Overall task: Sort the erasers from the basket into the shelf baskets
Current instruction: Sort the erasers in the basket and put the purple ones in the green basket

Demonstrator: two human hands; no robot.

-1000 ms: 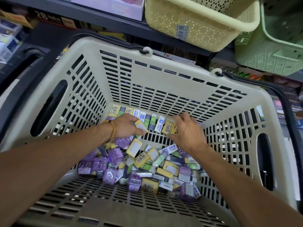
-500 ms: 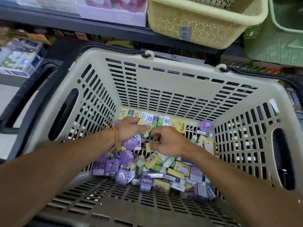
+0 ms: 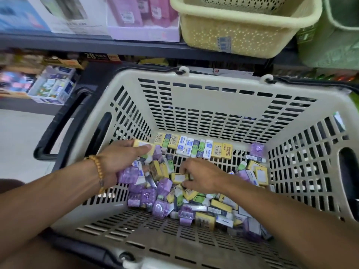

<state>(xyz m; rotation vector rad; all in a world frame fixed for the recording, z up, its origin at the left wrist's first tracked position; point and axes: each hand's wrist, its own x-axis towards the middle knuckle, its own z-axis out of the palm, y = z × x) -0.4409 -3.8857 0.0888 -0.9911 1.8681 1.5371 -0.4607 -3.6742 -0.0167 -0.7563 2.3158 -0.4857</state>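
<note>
- Beige slotted basket (image 3: 204,105) holds a heap of wrapped erasers (image 3: 186,206).
- Left hand (image 3: 118,162), fingers curled, grips a yellow eraser (image 3: 142,148).
- Right hand (image 3: 204,176) pinches another yellow eraser (image 3: 178,178) over the heap.
- Yellow shelf basket (image 3: 242,35) and green shelf basket (image 3: 334,39) sit above.

Erasers (image 3: 194,199) heaped in shopping basket (image 3: 194,105); eraser row (image 3: 196,145) along far wall; shelf baskets (image 3: 244,33) above, behind.
</note>
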